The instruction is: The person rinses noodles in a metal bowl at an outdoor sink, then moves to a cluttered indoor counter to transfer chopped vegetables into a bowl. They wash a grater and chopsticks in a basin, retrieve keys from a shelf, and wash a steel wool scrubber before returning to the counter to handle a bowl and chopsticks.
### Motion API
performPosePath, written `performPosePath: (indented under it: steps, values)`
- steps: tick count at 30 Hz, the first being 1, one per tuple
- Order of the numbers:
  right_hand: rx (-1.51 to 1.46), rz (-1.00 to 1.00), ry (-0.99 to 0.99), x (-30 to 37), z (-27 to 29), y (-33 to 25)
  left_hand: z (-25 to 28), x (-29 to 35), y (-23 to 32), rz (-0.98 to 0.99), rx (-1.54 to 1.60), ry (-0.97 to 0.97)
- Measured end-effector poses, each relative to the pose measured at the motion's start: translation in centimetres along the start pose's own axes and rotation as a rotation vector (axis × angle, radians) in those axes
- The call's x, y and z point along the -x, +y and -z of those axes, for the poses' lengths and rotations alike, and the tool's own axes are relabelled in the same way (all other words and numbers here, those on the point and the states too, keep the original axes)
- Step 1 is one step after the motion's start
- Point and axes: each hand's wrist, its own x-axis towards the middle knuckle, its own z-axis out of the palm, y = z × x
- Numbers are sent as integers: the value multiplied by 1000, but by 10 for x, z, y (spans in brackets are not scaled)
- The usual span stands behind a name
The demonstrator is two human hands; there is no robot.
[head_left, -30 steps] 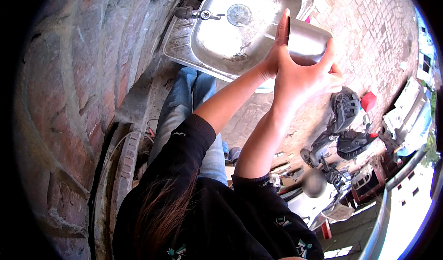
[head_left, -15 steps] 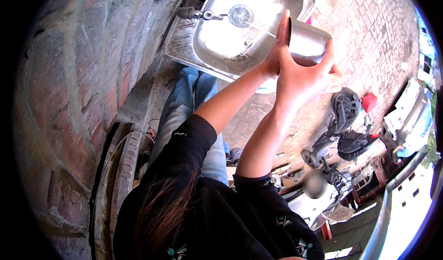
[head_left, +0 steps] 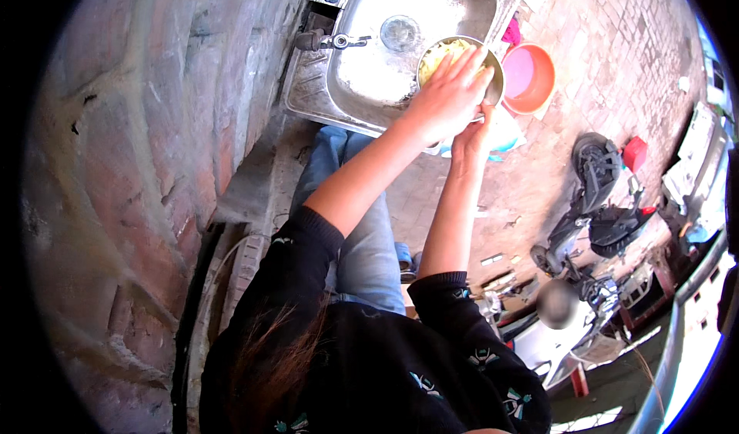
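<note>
A round steel bowl (head_left: 496,87) is upright over the right edge of the steel sink (head_left: 315,99). Pale yellow shredded food (head_left: 433,60) fills its left part. My left hand (head_left: 450,95) lies across the top of the bowl, fingers stretched out over the shreds, nothing visibly gripped. From the near right side, my right hand (head_left: 473,135) holds the bowl by its rim; its fingers are partly hidden beneath. A tap (head_left: 335,42) reaches over the sink from the wall side, left of the bowl.
An orange basin (head_left: 541,80) stands on the brick paving just right of the bowl, near a pink cloth-like item (head_left: 512,32). A blue and white plastic bag (head_left: 504,132) lies below the bowl. A brick wall (head_left: 138,164) rises along the left. Motorbikes (head_left: 593,195) are parked at right.
The bowl has gone from tipped on its side to upright and shifted down and left, showing the shreds. My left hand has moved from its side to over its top. The orange basin is now uncovered.
</note>
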Motion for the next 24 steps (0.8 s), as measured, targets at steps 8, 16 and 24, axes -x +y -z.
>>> performPosePath:
  steps: [8, 16, 24]
  values:
    - [-167, -60, -61, 22, -28, 29, 12, 15, 18, 212, 378, 155]
    - [-228, -102, -101, 12, -30, 57, 16, -3, -14, -27, 3, 260]
    - [-116, -184, -23, -1, -26, 72, 53, 8, -62, 217, 527, 524]
